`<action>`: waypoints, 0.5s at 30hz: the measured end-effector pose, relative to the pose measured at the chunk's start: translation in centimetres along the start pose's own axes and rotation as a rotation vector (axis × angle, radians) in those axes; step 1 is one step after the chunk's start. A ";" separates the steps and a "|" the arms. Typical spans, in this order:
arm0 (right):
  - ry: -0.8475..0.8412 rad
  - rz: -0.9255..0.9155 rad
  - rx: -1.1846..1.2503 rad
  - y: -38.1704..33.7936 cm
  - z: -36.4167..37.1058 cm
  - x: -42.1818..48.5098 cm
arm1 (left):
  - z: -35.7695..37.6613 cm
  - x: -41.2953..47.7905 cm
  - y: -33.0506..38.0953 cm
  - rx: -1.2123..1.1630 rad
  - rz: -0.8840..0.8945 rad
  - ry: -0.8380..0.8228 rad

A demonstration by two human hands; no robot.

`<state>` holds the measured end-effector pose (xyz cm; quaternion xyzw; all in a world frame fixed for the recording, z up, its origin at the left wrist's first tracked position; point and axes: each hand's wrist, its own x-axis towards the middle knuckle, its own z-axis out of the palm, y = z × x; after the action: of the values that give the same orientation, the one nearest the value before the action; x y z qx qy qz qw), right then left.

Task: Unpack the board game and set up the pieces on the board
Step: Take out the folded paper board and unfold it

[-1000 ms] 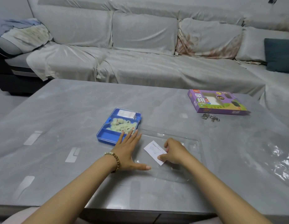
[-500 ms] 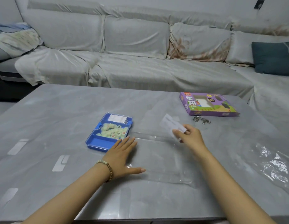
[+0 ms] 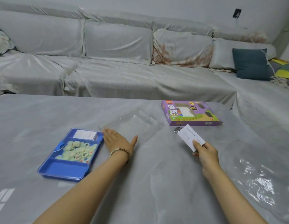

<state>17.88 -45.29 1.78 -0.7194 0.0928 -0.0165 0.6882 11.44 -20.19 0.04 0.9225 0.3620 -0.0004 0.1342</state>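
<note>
A blue plastic tray (image 3: 59, 169) lies on the grey table, left of centre, with several pale round game pieces (image 3: 77, 151) in its middle compartment and a folded white sheet (image 3: 84, 134) in its far compartment. My left hand (image 3: 118, 140) rests flat, fingers straight, on a clear plastic lid (image 3: 140, 125) just right of the tray. My right hand (image 3: 205, 153) pinches a small white paper slip (image 3: 189, 138) and holds it above the table. The purple game box (image 3: 191, 114) lies at the far right.
Small metal rings (image 3: 177, 129) lie in front of the purple box, partly behind the slip. Crinkled clear plastic wrap (image 3: 260, 181) covers the table's right side. A covered grey sofa (image 3: 124, 65) runs behind the table, with a dark teal cushion (image 3: 251, 64) on its right.
My right hand has carried the paper slip from the clear lid out to the right, toward the purple box. My left hand stayed flat on the lid. The camera view has tilted.
</note>
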 end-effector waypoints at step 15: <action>0.245 -0.123 -0.318 0.5 -3.9 15.4 | 3.4 -0.5 11.0 -0.014 0.594 -0.097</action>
<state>32.36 -51.55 -0.13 -0.8158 0.1332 -0.1312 0.5474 18.74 -29.13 -0.41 0.9860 0.0695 -0.0026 0.1518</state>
